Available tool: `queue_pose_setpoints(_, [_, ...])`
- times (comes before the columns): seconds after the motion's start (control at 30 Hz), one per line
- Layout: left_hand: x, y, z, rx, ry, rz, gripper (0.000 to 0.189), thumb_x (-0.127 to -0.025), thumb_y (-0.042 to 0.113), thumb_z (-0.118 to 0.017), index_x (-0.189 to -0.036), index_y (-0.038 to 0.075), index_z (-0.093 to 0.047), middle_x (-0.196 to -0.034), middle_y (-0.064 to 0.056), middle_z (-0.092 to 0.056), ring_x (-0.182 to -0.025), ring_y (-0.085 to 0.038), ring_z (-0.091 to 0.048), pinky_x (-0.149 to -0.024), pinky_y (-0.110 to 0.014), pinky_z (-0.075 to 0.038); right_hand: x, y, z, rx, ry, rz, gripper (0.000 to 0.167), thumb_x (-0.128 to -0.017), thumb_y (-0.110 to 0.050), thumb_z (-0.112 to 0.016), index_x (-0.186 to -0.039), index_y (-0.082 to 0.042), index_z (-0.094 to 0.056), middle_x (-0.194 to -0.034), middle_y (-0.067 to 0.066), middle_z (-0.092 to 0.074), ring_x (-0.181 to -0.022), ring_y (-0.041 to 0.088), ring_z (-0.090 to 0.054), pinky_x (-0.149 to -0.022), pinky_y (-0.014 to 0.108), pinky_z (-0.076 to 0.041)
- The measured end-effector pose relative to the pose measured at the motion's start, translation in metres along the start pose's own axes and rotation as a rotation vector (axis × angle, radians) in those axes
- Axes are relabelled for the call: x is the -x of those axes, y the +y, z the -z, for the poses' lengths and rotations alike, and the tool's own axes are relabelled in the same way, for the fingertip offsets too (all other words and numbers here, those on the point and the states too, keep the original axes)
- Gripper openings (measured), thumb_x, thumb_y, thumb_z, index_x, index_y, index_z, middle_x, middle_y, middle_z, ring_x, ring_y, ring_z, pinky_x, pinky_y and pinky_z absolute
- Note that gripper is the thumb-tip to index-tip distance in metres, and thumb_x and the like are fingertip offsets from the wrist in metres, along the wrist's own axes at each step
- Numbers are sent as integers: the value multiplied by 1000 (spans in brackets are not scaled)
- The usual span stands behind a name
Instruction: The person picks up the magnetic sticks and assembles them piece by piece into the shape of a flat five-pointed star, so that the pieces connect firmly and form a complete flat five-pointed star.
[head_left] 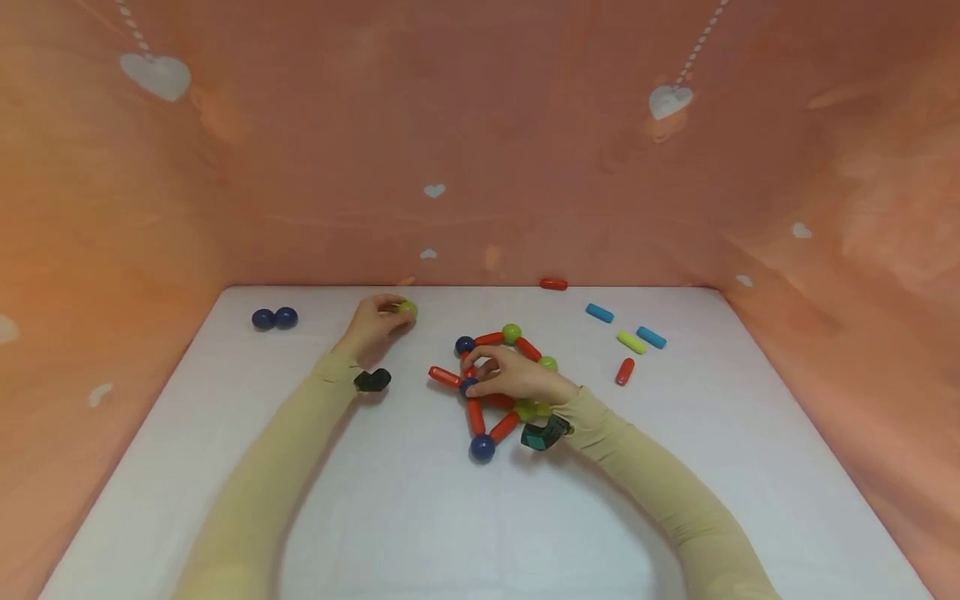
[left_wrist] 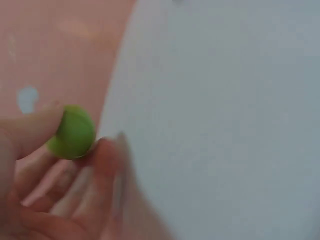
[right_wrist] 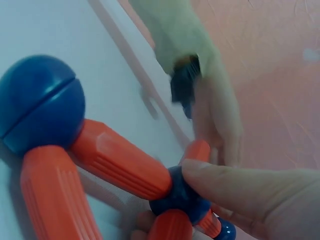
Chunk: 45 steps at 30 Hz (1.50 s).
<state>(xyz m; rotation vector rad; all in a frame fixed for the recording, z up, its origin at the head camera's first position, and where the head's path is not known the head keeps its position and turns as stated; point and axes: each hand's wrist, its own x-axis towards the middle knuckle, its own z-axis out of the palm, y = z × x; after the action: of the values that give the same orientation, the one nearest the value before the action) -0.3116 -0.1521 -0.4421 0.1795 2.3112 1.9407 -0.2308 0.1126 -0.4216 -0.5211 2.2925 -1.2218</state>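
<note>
Out at the back left of the middle, my left hand (head_left: 377,325) pinches a yellow-green ball (left_wrist: 75,134) between thumb and fingers. My right hand (head_left: 517,373) holds a dark blue ball (right_wrist: 179,200) at the left side of a joined frame of red rods and balls, its thumb pressed on the ball. One red rod (head_left: 445,377) sticks out leftward from that ball, its other end bare. Two more rods run from it toward the front blue ball (head_left: 482,448) and the back blue ball (head_left: 465,345). My right hand and wrist partly hide the frame's green balls.
Two blue balls (head_left: 274,318) sit side by side at the back left. Loose rods lie at the right: two blue (head_left: 599,313), one yellow-green (head_left: 632,342) and one red (head_left: 625,372). Another red rod (head_left: 553,284) lies at the table's back edge, by the orange cloth wall (head_left: 480,208).
</note>
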Motion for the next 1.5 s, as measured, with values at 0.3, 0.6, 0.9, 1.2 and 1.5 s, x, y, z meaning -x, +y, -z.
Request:
queue_pose_setpoints(0.3, [63,-8,-13,279,-274,221,41,-96,7,-58,-128,-13,-44,-111,-17,-58,-97,-21,-63,-91,-34,-49,1,1,2,13,8,0,32,-85,-19,-74,-113,-13,-61,-101,4,-62,-95,21,-56,-75,29,-50])
queue_pose_setpoints(0.6, [79,-9,-30,391,-227,265,48,-95,7,-59,-135,-9,-38,-126,-23,-48,-107,-26,-60,-93,-35,-47,1,0,3,29,10,3,32,-85,-19,-74,-113,-11,-60,-101,5,-62,-93,21,-57,-74,28,-50])
queue_pose_setpoints(0.9, [89,0,-53,656,-16,392,60,-90,-10,-58,-142,0,-30,-138,-21,-39,-119,-34,-51,-89,-35,-50,15,3,22,123,-52,50,57,-89,-17,-69,-139,-12,-43,-113,8,-60,-105,24,-58,-85,34,-51])
queue_pose_setpoints(1.2, [89,8,-66,707,103,443,64,-91,-5,-60,-145,-6,-25,-136,-23,-42,-121,-30,-50,-87,-29,-51,5,20,70,457,154,206,45,-91,-2,-63,-134,1,-51,-131,19,-51,-120,34,-47,-100,48,-40])
queue_pose_setpoints(1.5, [88,7,-80,643,102,444,67,-88,-9,-61,-144,1,-27,-130,-22,-47,-116,-31,-55,-86,-32,-51,-8,30,76,507,173,161,25,-90,1,-63,-115,-1,-67,-114,14,-62,-104,28,-56,-91,40,-47])
